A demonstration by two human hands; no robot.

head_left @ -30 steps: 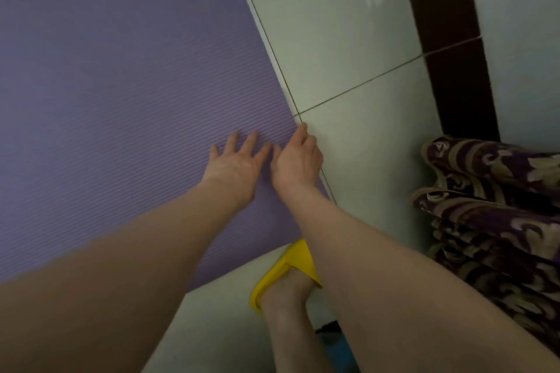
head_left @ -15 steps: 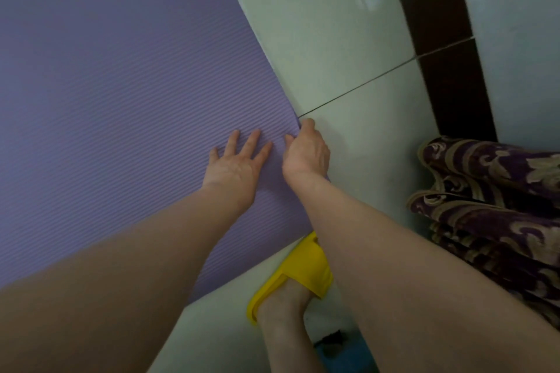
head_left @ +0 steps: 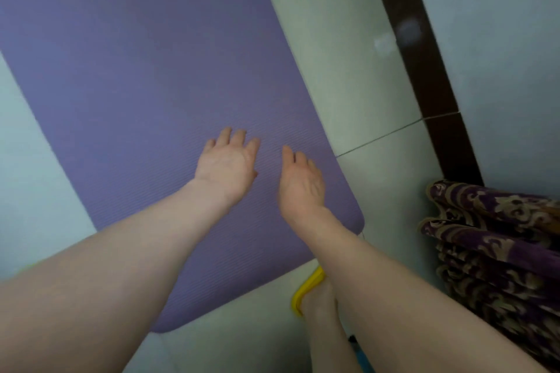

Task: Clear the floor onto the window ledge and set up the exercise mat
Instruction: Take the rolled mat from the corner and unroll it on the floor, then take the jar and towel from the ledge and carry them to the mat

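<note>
Both hands, left (head_left: 227, 165) & right (head_left: 301, 180), fingers spread loose, holding nothing, over purple mat (head_left: 145, 76) near its end

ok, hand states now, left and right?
Left hand: open, holding nothing, over the purple mat.
Right hand: open, holding nothing, also over it.

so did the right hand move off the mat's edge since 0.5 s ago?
Yes. The right hand has come inward onto the purple mat, away from the floor grout line at the mat's right edge, fingers open.
</note>
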